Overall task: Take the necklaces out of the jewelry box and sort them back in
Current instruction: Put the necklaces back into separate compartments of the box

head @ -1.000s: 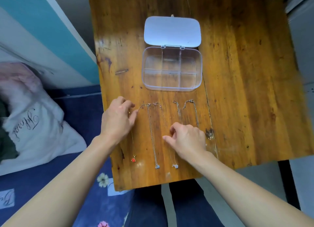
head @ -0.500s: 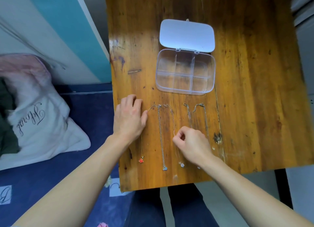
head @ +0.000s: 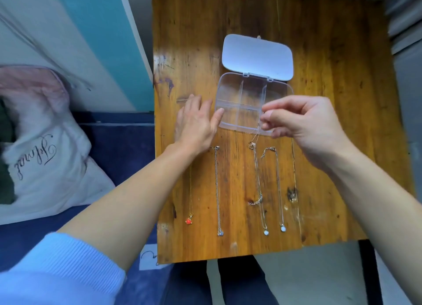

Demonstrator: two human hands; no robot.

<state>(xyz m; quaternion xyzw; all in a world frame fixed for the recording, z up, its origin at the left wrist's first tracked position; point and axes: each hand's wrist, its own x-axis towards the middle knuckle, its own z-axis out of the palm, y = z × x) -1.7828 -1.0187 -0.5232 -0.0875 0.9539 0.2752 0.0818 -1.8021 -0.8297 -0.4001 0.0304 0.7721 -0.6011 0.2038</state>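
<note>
A clear jewelry box with several compartments stands open on the wooden table, its lid laid back behind it. My left hand rests flat beside the box's left edge, fingers apart, thumb touching its front corner. My right hand pinches the top end of a thin necklace just over the box's front edge; its white pendant still lies on the table. Three other necklaces lie straight below: a red-pendant one, a silver one and another white-pendant one.
The table's near edge runs just below the pendants, and a dark knot marks the wood to the right of them. A white pillow and blue bedding lie left of the table, under a teal and white wall.
Both hands have moved up from the laid-out chains to the box. My right hand has picked up one necklace's top end; my left hand has left the red-pendant chain.
</note>
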